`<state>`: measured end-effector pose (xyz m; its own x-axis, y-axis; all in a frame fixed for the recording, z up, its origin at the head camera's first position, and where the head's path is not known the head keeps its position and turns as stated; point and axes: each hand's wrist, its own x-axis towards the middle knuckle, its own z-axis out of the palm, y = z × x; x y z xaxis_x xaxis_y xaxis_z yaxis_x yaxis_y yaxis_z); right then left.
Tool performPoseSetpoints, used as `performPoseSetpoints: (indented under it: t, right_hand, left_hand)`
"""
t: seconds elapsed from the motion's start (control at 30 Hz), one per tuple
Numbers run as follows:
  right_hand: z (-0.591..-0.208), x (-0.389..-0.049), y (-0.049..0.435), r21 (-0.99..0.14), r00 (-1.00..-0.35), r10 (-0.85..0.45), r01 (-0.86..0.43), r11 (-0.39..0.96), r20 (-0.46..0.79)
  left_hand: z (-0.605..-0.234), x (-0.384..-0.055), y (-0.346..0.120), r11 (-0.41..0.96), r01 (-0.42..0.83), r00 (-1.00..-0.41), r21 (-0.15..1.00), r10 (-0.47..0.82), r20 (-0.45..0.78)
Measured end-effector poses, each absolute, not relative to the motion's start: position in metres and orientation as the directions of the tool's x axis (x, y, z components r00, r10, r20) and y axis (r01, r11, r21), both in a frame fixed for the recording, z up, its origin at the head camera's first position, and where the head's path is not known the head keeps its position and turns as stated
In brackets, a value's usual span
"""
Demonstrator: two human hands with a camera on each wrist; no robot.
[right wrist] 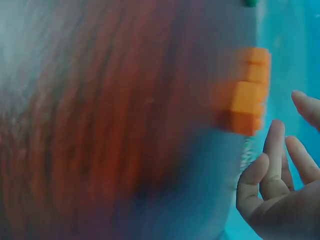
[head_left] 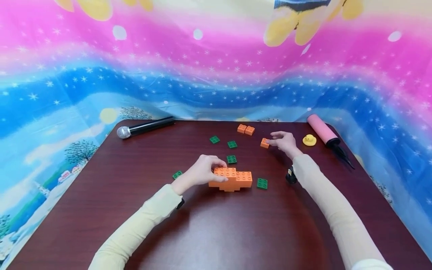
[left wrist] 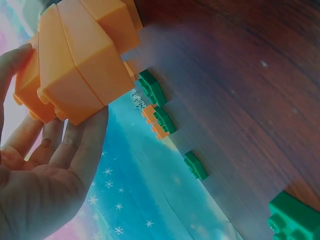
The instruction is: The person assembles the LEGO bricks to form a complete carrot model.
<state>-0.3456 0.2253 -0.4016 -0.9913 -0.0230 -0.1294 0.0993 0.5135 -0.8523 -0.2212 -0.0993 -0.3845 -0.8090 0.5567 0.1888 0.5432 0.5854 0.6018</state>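
Near the middle of the table, my left hand (head_left: 204, 170) holds a built-up body of orange toy bricks (head_left: 233, 183), thumb on the near side and fingers behind it. In the left wrist view the stacked orange bricks (left wrist: 92, 65) sit between thumb and fingers, studs toward the palm. Farther back on the right, my right hand (head_left: 285, 143) reaches to a single orange brick (head_left: 264, 143). Its fingers are spread, and in the right wrist view the fingertips (right wrist: 274, 132) stand just beside that brick (right wrist: 245, 107) without gripping it.
Two orange bricks (head_left: 245, 129) lie farther back. Several green bricks (head_left: 262, 183) are scattered around the orange build. A microphone (head_left: 145, 127) lies at the back left; a yellow rubber duck (head_left: 309, 140) and a pink hand pump (head_left: 322, 129) are at the right. A printed cloth (head_left: 202, 86) hangs behind.
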Motion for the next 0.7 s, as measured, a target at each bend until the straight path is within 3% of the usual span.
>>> performPoseSetpoints:
  t: [0.47, 0.7]
  right_hand:
    - [-0.418, -0.354, 0.216, -0.797, -0.985, 0.010, 0.147, 0.586, -0.174]
    - [-0.413, -0.352, 0.214, -0.836, -0.985, -0.078, 0.091, 0.541, -0.157]
  left_hand:
    - [-0.384, -0.222, -0.098, 0.590, 0.545, -0.806, 0.595, 0.564, 0.179]
    - [-0.384, -0.223, -0.101, 0.583, 0.546, -0.806, 0.602, 0.561, 0.188]
